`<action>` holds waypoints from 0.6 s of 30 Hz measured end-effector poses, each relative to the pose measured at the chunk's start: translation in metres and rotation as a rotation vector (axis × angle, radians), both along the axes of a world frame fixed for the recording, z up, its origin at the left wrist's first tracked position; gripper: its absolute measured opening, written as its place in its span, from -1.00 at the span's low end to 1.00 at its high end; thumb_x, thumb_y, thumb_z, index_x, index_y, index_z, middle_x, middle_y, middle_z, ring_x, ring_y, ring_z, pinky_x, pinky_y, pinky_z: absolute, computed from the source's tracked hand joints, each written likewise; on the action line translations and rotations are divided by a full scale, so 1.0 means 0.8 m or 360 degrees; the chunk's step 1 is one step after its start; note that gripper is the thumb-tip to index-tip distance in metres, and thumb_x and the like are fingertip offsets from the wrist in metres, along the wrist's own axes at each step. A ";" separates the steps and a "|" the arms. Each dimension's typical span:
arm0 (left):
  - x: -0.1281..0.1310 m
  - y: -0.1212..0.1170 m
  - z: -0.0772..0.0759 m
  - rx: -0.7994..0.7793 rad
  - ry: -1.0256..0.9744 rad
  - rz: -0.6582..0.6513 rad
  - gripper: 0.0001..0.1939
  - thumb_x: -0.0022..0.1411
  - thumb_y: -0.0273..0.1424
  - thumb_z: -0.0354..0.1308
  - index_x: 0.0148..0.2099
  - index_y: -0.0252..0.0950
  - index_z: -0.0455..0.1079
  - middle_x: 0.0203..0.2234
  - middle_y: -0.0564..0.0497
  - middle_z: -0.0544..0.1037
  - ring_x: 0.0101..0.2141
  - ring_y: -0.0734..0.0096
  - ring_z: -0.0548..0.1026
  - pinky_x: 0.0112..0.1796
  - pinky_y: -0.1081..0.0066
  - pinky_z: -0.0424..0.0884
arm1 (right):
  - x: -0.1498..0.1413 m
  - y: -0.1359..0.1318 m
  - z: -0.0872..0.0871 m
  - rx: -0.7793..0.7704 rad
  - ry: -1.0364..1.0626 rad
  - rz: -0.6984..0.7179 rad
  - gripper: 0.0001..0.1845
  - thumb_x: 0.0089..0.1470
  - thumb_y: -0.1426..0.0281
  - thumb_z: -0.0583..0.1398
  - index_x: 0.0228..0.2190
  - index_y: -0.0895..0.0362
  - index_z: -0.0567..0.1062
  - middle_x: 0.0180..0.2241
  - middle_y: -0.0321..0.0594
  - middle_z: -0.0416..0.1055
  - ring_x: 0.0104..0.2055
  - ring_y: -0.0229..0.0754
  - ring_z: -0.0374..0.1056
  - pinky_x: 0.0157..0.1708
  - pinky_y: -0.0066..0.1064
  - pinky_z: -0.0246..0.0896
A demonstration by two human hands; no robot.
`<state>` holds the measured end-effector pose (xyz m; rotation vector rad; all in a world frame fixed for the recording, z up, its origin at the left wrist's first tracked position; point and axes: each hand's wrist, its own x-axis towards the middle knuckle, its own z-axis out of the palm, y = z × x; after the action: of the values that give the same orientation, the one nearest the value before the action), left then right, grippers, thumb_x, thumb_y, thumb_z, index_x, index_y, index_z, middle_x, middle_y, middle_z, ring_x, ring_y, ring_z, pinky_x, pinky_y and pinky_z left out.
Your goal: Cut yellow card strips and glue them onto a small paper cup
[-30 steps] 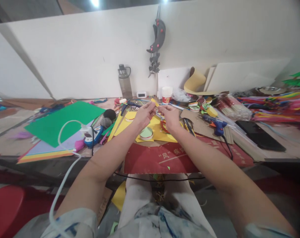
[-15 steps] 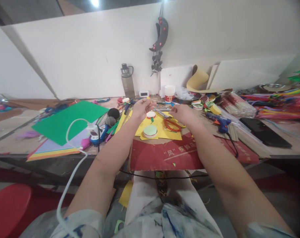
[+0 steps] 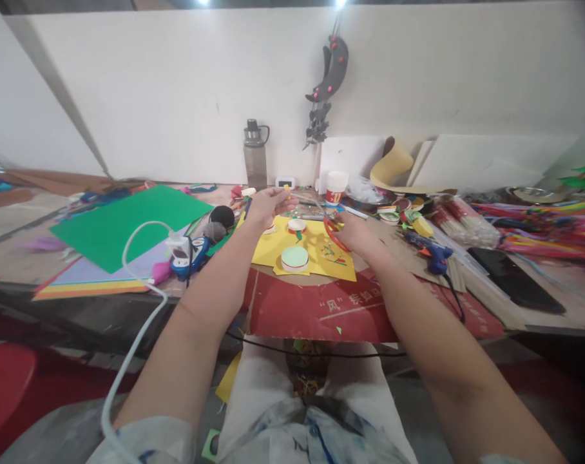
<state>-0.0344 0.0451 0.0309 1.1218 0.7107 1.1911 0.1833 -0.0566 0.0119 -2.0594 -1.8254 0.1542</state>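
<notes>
My left hand [image 3: 272,207] is raised over the back of the yellow paper [image 3: 316,256], its fingers pinching a small yellow piece [image 3: 287,189]. My right hand [image 3: 355,231] is closed around the red-handled scissors [image 3: 334,233] at the paper's right side; the fingers partly hide them. Between my hands, a round white piece with a red rim [image 3: 297,225] and a green strip lies on the paper. Nearer to me sits a round piece with a pale green top [image 3: 294,257]. Small coloured snippets [image 3: 335,252] are scattered to its right.
A red cardboard sheet [image 3: 312,309] lies under the paper. On the right are a blue glue gun [image 3: 436,258] and a black phone [image 3: 512,279]. Green sheets [image 3: 128,225] and a white cable [image 3: 142,322] are at left. A bottle [image 3: 256,158] and paper cup [image 3: 336,187] stand behind.
My right hand has taken hold of the scissors that lay on the yellow paper and lifted them, uncovering the snippets. My left hand still pinches the yellow piece. The view has shifted slightly.
</notes>
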 end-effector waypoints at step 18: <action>-0.021 0.014 0.003 0.0000 0.0049 -0.0021 -0.86 0.44 -0.45 0.19 -0.17 -0.42 0.52 -0.39 -0.06 0.69 -0.43 0.52 0.67 -0.34 0.60 0.58 | -0.013 -0.033 0.027 -0.0045 0.1400 0.0919 -0.83 0.07 0.28 0.17 -0.49 0.08 0.42 -0.59 -0.23 0.45 -0.55 -0.17 0.36 -0.52 -0.35 0.21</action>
<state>-0.0509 0.0559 0.0334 1.1454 0.7257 1.1646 0.1725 -0.0832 0.0334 -1.0922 -1.7171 1.0482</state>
